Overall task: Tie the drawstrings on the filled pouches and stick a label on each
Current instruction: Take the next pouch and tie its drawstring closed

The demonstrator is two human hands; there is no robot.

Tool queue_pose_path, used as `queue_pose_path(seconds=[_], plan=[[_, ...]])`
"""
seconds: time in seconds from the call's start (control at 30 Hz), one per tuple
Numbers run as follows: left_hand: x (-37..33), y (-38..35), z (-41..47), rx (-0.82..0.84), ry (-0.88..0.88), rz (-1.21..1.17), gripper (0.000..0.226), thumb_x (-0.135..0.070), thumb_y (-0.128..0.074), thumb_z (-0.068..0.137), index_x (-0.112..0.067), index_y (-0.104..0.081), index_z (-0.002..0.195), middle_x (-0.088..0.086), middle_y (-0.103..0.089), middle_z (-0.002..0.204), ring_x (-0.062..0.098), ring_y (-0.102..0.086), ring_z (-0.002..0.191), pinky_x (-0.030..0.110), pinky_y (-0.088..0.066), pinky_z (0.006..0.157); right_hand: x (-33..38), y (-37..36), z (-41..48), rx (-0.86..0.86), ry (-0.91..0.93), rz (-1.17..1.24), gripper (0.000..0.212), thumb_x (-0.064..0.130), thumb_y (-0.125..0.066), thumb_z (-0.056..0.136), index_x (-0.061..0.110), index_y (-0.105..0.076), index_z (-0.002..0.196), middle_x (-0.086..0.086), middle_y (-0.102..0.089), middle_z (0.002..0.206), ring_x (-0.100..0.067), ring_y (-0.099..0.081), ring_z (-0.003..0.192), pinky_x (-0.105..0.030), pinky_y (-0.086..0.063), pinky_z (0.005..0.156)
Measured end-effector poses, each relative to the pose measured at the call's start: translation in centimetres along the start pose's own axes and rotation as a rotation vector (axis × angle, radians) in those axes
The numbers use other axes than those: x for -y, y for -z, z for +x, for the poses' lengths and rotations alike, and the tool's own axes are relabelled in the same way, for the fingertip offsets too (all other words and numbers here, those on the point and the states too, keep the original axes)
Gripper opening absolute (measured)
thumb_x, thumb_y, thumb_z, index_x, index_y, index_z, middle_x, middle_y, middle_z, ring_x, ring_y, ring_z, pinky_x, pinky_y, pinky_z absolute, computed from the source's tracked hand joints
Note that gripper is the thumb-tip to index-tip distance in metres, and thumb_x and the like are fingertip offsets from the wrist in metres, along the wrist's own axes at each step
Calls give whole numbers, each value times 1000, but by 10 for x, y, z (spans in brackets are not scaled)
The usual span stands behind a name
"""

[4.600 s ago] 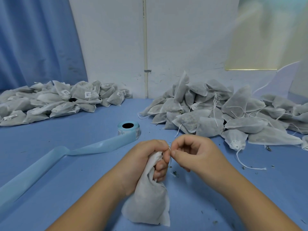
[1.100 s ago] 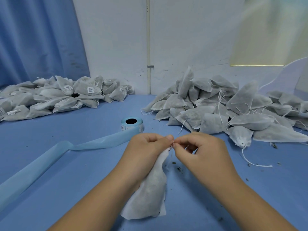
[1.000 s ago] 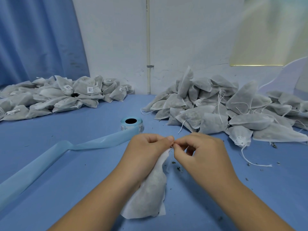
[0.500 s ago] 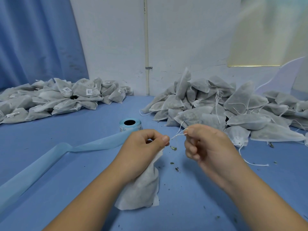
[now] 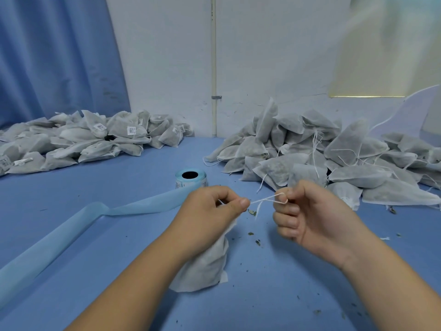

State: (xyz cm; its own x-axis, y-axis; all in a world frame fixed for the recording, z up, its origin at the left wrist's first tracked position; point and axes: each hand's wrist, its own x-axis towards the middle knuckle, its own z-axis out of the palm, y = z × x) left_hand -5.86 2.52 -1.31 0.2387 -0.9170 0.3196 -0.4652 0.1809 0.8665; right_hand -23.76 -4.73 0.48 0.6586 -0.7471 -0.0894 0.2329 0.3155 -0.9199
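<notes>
Left hand (image 5: pixel 210 211) grips pouch (image 5: pixel 202 266) top; right hand (image 5: pixel 310 216), drawstring (image 5: pixel 262 200)

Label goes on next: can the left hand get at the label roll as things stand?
Probably not yet. The label roll stands just beyond the left hand, nothing between, but that hand grips the pouch by its neck while the right hand pinches the drawstring.

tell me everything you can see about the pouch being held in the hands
The pouch is a bag of thin, whitish, non-woven-looking fabric, bulging with dark filling that shows faintly through. It stands roughly upright, and its bottom edge seems to rest on the blue table. The left hand grips its gathered neck. The right hand pinches its white drawstring, stretched taut between the hands with a loose end dangling. No label shows on it.
</notes>
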Motion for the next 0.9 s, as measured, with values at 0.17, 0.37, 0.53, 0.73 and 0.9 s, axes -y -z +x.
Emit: queue_pose_path(seconds=[0.17, 0.37, 0.53, 0.73, 0.9], plan=[[-1, 10, -5, 333, 93, 98, 36, -52, -74, 67, -49, -62, 100, -27, -58, 90, -4, -57, 74, 8, -42, 68, 1, 8, 6, -188, 115, 104, 12, 11, -47, 71, 13, -49, 60, 3, -26, 56, -11, -27, 43, -20, -24, 37], [4, 6, -2, 214, 95, 262, 10, -41, -62, 84, -31, -63, 82, -22, -59, 71, -6, -53, 60, 8, -38, 54, -2, 10, 8, -343, 317, 51, 20, 7, -48, 83, 13, -51, 64, 2, -31, 55, -11, -31, 44, -21, -27, 38], [7, 5, 3, 59, 86, 161, 37, -47, -51, 92, -24, -50, 63, -17, -45, 55, 2, -41, 51, 12, -31, 46, -15, -3, 3, -403, 616, -458, 30, 6, -61, 85, 23, -62, 60, 9, -41, 52, -10, -34, 49, -19, -32, 46], [8, -3, 5, -133, 20, 73, 33, -40, -53, 96, -36, -60, 64, -24, -56, 57, -6, -49, 55, 9, -36, 52, -39, -23, -2, -236, 987, -1274, 5, 16, -62, 77, 20, -64, 73, 11, -45, 64, -7, -40, 58, -26, -42, 52], [5, -9, 4, -82, 122, -66, 33, -43, -57, 93, -16, -67, 76, -15, -60, 62, 1, -53, 57, 17, -42, 59, -42, -24, -2, -269, 972, -1428, 7, 21, -61, 78, 23, -68, 78, 15, -46, 68, 0, -33, 61, -28, -44, 49]])
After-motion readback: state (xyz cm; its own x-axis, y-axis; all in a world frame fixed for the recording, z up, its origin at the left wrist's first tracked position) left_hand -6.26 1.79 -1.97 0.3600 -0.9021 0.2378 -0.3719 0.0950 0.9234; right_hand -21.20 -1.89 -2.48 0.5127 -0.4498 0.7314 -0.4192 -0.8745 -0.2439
